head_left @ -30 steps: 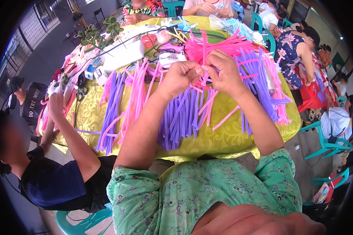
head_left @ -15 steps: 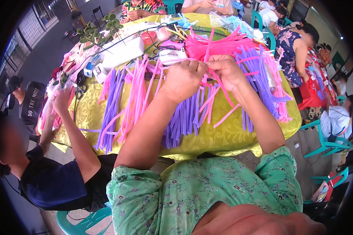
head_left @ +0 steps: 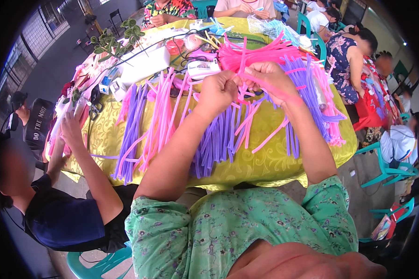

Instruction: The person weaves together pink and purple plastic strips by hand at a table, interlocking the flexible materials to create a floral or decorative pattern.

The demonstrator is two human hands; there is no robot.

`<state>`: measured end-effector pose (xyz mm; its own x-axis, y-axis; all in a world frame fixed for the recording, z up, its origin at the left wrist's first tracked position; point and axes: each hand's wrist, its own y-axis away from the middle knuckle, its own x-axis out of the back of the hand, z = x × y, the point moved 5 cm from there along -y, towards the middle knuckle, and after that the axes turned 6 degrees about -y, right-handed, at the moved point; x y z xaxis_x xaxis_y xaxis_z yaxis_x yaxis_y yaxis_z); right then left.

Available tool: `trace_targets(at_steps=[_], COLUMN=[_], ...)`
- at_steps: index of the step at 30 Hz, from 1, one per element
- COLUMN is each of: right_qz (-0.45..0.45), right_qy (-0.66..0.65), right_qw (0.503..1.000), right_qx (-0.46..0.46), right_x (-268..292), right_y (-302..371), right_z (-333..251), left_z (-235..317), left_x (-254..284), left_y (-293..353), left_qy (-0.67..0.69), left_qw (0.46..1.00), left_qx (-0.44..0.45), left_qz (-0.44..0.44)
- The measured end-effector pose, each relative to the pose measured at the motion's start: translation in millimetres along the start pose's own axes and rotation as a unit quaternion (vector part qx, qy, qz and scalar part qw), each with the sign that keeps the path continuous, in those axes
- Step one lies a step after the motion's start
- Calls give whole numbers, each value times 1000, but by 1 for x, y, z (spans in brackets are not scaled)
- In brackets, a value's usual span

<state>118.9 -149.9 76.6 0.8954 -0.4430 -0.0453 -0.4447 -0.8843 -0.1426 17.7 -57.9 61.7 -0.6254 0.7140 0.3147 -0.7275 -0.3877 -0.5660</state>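
Observation:
Over the middle of the table, my left hand point(head_left: 219, 89) and my right hand point(head_left: 272, 83) meet with fingers closed on pink pipe cleaners point(head_left: 241, 69). The strands cross between the fingertips, one standing up and others lying across my right palm. How they join is hidden by the fingers. Behind my hands lies a thick bundle of hot-pink pipe cleaners point(head_left: 274, 50). Purple pipe cleaners point(head_left: 214, 144) lie below and between my forearms. More purple pipe cleaners point(head_left: 307, 88) are under my right wrist, and light pink pipe cleaners point(head_left: 156, 125) lie left of my left forearm.
A yellow-green patterned cloth point(head_left: 260, 165) covers the table. A white foam block point(head_left: 146, 63) holds leafy green stems; scissors point(head_left: 95, 109) and a white glue-gun-like device point(head_left: 203, 68) lie nearby. A co-worker in dark blue point(head_left: 70, 214) works at my left. Green chairs point(head_left: 386, 162) stand around.
Both hands have shifted slightly apart and lower. The pink strand that hung below my right hand now runs across its palm toward the wrist.

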Motion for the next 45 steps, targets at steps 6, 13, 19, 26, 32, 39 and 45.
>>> trace_targets(at_steps=[6,13,19,26,32,39,45], right_qz=[0,50,47,63,66,152,170], right_qy=[47,274,347,432,466,378,406], right_qw=[996,901,839,803,844,885,845], right_qx=[80,331,416,405,257,225,303], right_x=[2,-16,-16,-29,-15,-18,-26], right_y=[1,17,20,24,13,15,20], right_z=[-6,-40,-45,-47,-24,-26,-30], left_z=[1,-1,4,14,35,8,24], left_x=[-4,-6,-11,-4,-7,-14,-9], left_y=[3,5,4,4,13,8,9], left_qy=[255,363,352,34,-305,-64,-146], left_qw=[955,908,912,995,927,997,985], left_qx=[145,177,158,6,-220,-27,-68], left_qz=[-56,-109,-138,-94,10,42,63])
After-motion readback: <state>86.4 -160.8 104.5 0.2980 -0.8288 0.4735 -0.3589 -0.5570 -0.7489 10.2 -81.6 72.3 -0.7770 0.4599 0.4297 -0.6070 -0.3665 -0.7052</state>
